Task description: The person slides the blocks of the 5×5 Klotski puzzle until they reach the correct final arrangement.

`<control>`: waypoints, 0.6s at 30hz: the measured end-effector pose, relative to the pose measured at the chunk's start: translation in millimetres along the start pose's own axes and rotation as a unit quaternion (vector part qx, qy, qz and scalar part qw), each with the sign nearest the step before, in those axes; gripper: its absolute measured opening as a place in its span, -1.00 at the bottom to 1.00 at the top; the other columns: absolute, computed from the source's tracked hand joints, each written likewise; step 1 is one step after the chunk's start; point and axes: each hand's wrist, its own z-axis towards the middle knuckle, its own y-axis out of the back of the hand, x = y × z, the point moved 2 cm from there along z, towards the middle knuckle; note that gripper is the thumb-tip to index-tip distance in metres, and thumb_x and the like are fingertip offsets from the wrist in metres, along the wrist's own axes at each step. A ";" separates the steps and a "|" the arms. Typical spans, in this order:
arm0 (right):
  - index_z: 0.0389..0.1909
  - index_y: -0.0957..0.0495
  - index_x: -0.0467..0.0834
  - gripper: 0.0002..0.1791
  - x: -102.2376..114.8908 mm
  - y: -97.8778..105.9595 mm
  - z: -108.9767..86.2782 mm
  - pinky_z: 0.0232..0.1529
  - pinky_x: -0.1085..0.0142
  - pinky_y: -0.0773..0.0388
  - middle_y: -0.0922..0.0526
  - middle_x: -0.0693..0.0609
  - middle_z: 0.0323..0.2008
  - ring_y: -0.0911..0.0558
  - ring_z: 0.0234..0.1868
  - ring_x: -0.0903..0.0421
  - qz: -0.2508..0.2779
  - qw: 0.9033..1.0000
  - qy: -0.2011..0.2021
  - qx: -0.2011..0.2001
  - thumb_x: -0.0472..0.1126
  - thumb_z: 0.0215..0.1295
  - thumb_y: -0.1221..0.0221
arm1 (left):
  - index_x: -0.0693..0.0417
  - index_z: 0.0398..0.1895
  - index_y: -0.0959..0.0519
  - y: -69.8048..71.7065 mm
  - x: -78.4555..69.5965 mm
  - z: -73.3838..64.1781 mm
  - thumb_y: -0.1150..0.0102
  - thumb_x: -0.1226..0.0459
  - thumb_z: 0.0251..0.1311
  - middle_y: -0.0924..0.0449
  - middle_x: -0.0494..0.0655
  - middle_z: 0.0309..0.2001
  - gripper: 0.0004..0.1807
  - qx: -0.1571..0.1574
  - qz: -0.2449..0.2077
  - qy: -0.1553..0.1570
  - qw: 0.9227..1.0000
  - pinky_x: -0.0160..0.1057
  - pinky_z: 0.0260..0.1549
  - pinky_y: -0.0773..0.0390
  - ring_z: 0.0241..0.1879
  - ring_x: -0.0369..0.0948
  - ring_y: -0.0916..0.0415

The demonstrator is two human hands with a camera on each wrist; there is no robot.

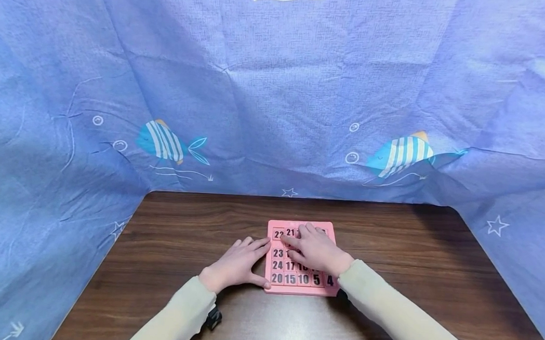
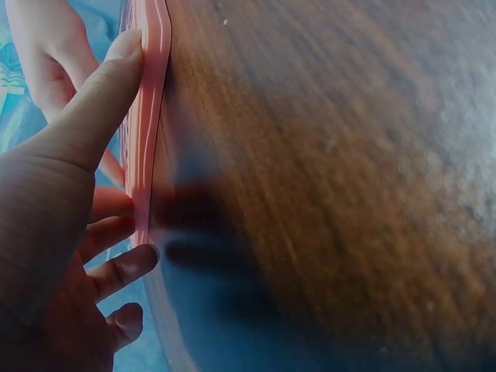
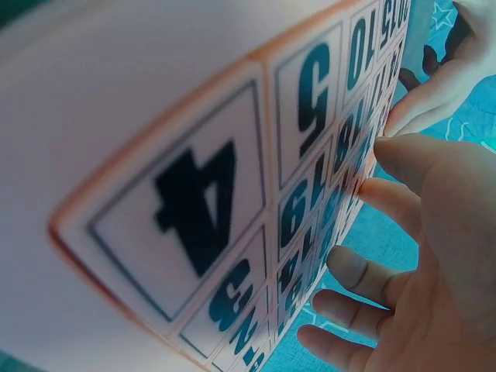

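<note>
A pink number slide puzzle lies flat on the wooden table, its square tiles bearing black numbers. At its left edge my left hand is spread, with the thumb at the near corner and fingertips further up the side. In the left wrist view the left thumb touches the puzzle's pink rim. My right hand reaches over the tiles from the right, its fingertips at the upper rows, hiding several numbers. The right wrist view shows the 4 tile up close and the right fingers loosely bent.
Dark wood tabletop surrounds the puzzle. A blue cloth printed with fish and stars hangs behind the table and along both sides. Something small and black sits at the left wrist.
</note>
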 end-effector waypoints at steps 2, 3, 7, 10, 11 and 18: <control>0.36 -0.60 0.03 -0.52 -1.2 -0.7 2.1 -0.25 0.03 -0.46 -0.45 -0.06 -0.29 -0.43 -0.21 -0.03 -0.003 1.000 -0.002 -0.002 -0.01 0.48 -0.20 | 0.15 0.55 -0.35 0.3 0.0 0.0 -0.50 -0.24 0.02 -0.29 0.03 0.56 0.11 0.000 -0.001 -0.001 1.000 0.20 0.29 -0.34 0.34 0.01 -0.33; 0.37 -0.60 0.04 -0.52 -1.9 -1.2 3.2 -0.25 0.04 -0.45 -0.44 -0.06 -0.30 -0.43 -0.22 -0.03 -0.004 1.000 -0.004 -0.001 0.00 0.48 -0.20 | 0.15 0.55 -0.35 0.4 0.0 -0.1 -0.50 -0.24 0.02 -0.29 0.03 0.56 0.11 -0.001 0.000 -0.001 1.000 0.20 0.29 -0.34 0.33 0.01 -0.33; 0.39 -0.58 0.05 -0.51 -3.6 -2.0 6.8 -0.21 0.01 -0.47 -0.45 -0.08 -0.30 -0.42 -0.21 -0.03 -0.010 1.000 -0.011 0.007 0.02 0.50 -0.19 | 0.15 0.55 -0.35 -0.3 0.2 -0.5 -0.50 -0.25 0.01 -0.29 0.03 0.56 0.11 -0.001 0.001 -0.001 1.000 0.18 0.28 -0.35 0.32 -0.01 -0.34; 0.39 -0.58 0.05 -0.51 -4.1 -1.5 8.8 -0.13 -0.04 -0.50 -0.47 -0.13 -0.25 -0.42 -0.18 -0.05 -0.009 1.000 -0.015 0.010 0.02 0.50 -0.19 | 0.14 0.55 -0.35 -0.6 0.9 -0.2 -0.49 -0.25 0.01 -0.29 0.02 0.56 0.11 -0.002 0.006 0.000 1.000 0.17 0.27 -0.35 0.32 -0.02 -0.34; 0.39 -0.58 0.05 -0.51 -4.1 -1.3 9.1 -0.12 -0.05 -0.50 -0.48 -0.14 -0.24 -0.42 -0.18 -0.05 -0.009 1.000 -0.016 0.009 0.02 0.50 -0.19 | 0.13 0.56 -0.35 -0.5 1.1 -0.2 -0.49 -0.26 0.02 -0.29 0.01 0.56 0.11 -0.002 0.007 0.000 1.000 0.17 0.27 -0.35 0.32 -0.02 -0.34; 0.37 -0.59 0.02 -0.51 3.0 -0.8 1.8 -0.18 0.02 -0.48 -0.45 -0.07 -0.27 -0.41 -0.22 -0.01 -0.013 1.000 -0.003 0.005 0.01 0.47 -0.21 | 0.13 0.56 -0.34 -2.1 2.1 0.0 -0.47 -0.28 0.03 -0.29 0.02 0.56 0.11 0.001 0.010 0.000 1.000 0.17 0.28 -0.36 0.33 -0.01 -0.34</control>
